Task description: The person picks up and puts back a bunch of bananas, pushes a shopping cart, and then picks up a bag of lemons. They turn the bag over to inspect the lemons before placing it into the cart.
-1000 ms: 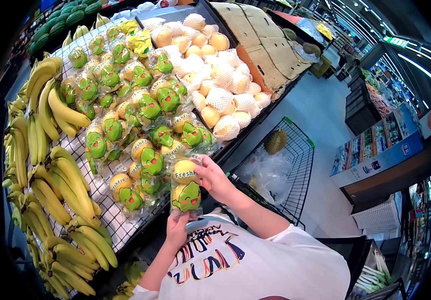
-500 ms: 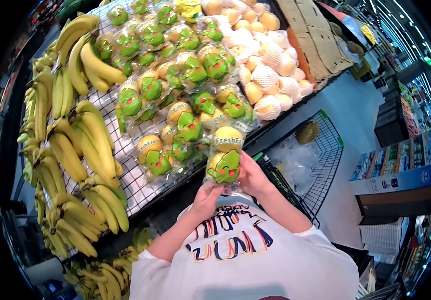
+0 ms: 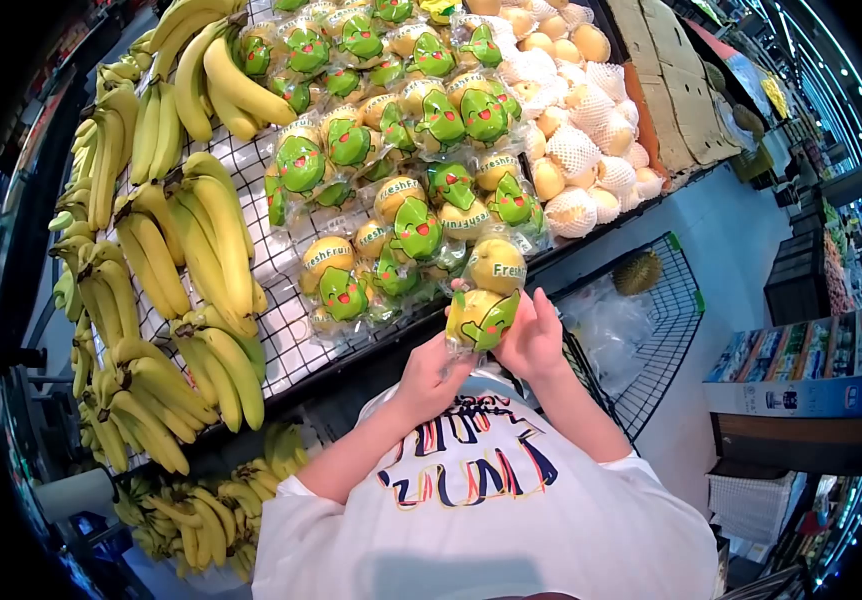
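A clear plastic bag of yellow fruit (image 3: 491, 290), printed with a green cartoon figure and "Fresh" lettering, is held upright in front of the chest. My left hand (image 3: 429, 375) is closed on the bag's lower left side. Against its right side rests my right hand (image 3: 536, 335), palm turned toward the bag with the fingers raised. Just beyond, similar bagged fruits (image 3: 416, 228) lie piled on the display's wire grid (image 3: 276, 340).
Banana bunches (image 3: 216, 240) cover the left of the display, with more bananas (image 3: 206, 525) below. Fruits in white foam nets (image 3: 571, 150) sit at the right. A wire cart (image 3: 666, 345) holds a spiky fruit (image 3: 637, 272) and plastic bags (image 3: 606, 325).
The held bag has turned and tilted, and its printed figure has rotated. My right hand has opened out beside it. The display has shifted up and to the right in view.
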The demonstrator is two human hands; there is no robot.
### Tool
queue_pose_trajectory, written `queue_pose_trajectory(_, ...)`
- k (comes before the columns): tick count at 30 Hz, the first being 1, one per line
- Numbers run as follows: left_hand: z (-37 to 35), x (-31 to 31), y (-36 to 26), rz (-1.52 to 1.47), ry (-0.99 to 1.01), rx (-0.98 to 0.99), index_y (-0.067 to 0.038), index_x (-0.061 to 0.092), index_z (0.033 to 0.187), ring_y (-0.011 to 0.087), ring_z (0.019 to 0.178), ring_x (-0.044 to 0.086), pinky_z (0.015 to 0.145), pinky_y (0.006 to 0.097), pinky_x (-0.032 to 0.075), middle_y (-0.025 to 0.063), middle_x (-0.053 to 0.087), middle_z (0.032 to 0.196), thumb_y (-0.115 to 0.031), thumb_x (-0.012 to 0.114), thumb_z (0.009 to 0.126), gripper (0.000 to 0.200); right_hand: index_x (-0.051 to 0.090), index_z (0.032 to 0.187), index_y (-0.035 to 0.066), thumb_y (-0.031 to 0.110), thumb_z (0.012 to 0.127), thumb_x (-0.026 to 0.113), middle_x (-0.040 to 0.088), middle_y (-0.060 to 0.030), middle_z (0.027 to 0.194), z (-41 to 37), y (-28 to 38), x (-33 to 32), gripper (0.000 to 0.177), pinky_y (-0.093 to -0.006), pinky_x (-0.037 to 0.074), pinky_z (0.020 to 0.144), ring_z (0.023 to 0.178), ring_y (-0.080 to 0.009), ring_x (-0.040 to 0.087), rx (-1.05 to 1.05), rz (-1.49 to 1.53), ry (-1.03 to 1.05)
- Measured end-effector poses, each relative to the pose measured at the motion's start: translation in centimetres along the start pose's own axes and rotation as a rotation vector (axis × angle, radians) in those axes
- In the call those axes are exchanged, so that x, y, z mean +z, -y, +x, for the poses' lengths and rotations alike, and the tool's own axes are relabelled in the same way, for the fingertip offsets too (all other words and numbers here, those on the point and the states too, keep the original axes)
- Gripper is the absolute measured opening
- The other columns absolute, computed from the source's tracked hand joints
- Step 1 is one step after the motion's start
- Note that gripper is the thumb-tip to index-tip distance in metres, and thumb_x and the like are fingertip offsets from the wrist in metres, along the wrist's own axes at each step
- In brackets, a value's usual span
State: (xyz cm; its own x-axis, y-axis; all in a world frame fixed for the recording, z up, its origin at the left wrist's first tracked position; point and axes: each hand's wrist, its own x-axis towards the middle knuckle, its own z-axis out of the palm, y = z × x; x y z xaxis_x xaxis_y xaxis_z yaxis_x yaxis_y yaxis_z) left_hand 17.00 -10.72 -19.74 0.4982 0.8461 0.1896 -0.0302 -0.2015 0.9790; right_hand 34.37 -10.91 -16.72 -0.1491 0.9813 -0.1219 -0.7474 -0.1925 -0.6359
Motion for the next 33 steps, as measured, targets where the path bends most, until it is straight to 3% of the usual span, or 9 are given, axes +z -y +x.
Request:
queue_pose_trajectory(3, 0.8, -1.3, -1.1, 0.371, 0.166, 0.195, -0.007, 0.060, 0.080, 0.0241, 0.066, 0.060, 0.063, 0.0354, 0.046, 0.0076, 0.060, 0.073, -0.025, 0.076, 0.078, 0.024, 0.029, 0.151, 0.008, 0.068, 0.094, 0.043, 0.058, -0.0168, 0.123, 0.4, -0.4, -2.4, 0.084, -0.0496, 0.047, 0.097, 0.106, -0.0379, 0.062, 0.025, 0.201, 0.110)
queue_pose_trajectory(5, 0.7, -0.9, -1.5, 0.340, 0.137, 0.218, -0.009, 0.055, 0.071, 0.0227, 0.061, 0.058, 0.058, 0.0347, 0.044, 0.0041, 0.056, 0.066, -0.031, 0.081, 0.069, 0.035, 0.037, 0.146, 0.011, 0.076, 0.089, 0.044, 0.056, -0.0088, 0.094, 0.0, 0.0, -2.1, 0.087, -0.0385, 0.043, 0.073, 0.077, -0.0260, 0.058, 0.036, 0.264, 0.104)
queue_pose_trajectory(10, 0.0, -0.5, -0.2, 0.126, 0.042, 0.022, -0.004, 0.056, 0.073, 0.0164, 0.057, 0.057, 0.053, 0.0286, 0.046, 0.0061, 0.056, 0.067, -0.016, 0.074, 0.081, 0.023, 0.040, 0.147, 0.012, 0.077, 0.088, 0.044, 0.054, -0.0072, 0.093, -0.6, 0.3, -3.3, 0.088, -0.0390, 0.041, 0.067, 0.075, -0.0245, 0.053, 0.116, 0.654, 0.423)
queue_pose_trajectory(16, 0.0, 0.1, 0.4, 0.085, 0.009, -0.014, -0.002, 0.057, 0.077, 0.0158, 0.057, 0.055, 0.053, 0.0284, 0.044, 0.0072, 0.056, 0.068, -0.012, 0.068, 0.089, 0.019, 0.041, 0.147, 0.012, 0.077, 0.087, 0.046, 0.053, -0.0082, 0.095, -1.0, 0.2, -3.0, 0.089, -0.0396, 0.044, 0.067, 0.079, -0.0252, 0.049, 0.144, 0.675, 0.262)
queue_pose_trajectory(21, -0.2, 0.0, 1.4, -0.227, -0.075, -0.190, -0.002, 0.057, 0.100, 0.0085, 0.075, 0.056, 0.068, 0.0245, 0.045, 0.0015, 0.059, 0.085, -0.018, 0.059, 0.098, 0.016, 0.040, 0.144, 0.005, 0.060, 0.097, 0.044, 0.060, -0.0172, 0.119, -0.3, 0.5, -4.0, 0.073, -0.0468, 0.053, 0.089, 0.109, -0.0326, 0.062, 0.130, 0.288, 0.202)
queue_pose_trajectory(23, -0.1, -0.6, 1.9, -0.365, -0.005, -0.250, -0.004, 0.048, 0.128, 0.0125, 0.106, 0.056, 0.086, 0.0279, 0.048, 0.0066, 0.055, 0.123, -0.030, 0.051, 0.101, 0.038, 0.037, 0.146, 0.004, 0.051, 0.100, 0.043, 0.057, -0.0168, 0.129, -1.0, 0.1, -3.7, 0.066, -0.0480, 0.049, 0.098, 0.117, -0.0336, 0.059, 0.067, -0.118, -0.037)
queue_pose_trajectory(25, 0.3, -1.2, 1.8, -0.547, 0.014, -0.334, -0.003, 0.039, 0.141, 0.0169, 0.116, 0.055, 0.092, 0.0314, 0.049, 0.0087, 0.050, 0.132, -0.038, 0.056, 0.097, 0.058, 0.032, 0.149, 0.001, 0.040, 0.100, 0.046, 0.047, -0.0175, 0.145, -1.3, 1.0, -1.9, 0.064, -0.0426, 0.041, 0.109, 0.130, -0.0292, 0.051, 0.077, -0.208, -0.009)
queue_pose_trajectory(29, 0.8, -1.6, 1.1, -0.721, 0.050, -0.500, -0.005, 0.034, 0.146, 0.0233, 0.119, 0.058, 0.092, 0.0406, 0.054, 0.0115, 0.054, 0.132, -0.040, 0.070, 0.088, 0.077, 0.033, 0.150, 0.002, 0.023, 0.098, 0.053, 0.048, -0.0169, 0.146, -1.4, 2.2, -2.1, 0.059, -0.0394, 0.049, 0.101, 0.128, -0.0258, 0.053, 0.107, -0.315, 0.072)
queue_pose_trajectory(33, -0.1, -2.1, 2.5, -0.826, 0.062, -0.582, -0.006, 0.050, 0.134, 0.0167, 0.100, 0.066, 0.070, 0.0301, 0.056, 0.0057, 0.066, 0.115, -0.040, 0.080, 0.079, 0.071, 0.060, 0.120, 0.000, 0.017, 0.099, 0.052, 0.067, -0.0144, 0.114, -1.3, 3.7, -1.9, 0.028, -0.0336, 0.057, 0.083, 0.102, -0.0224, 0.068, 0.056, -0.492, -0.035)
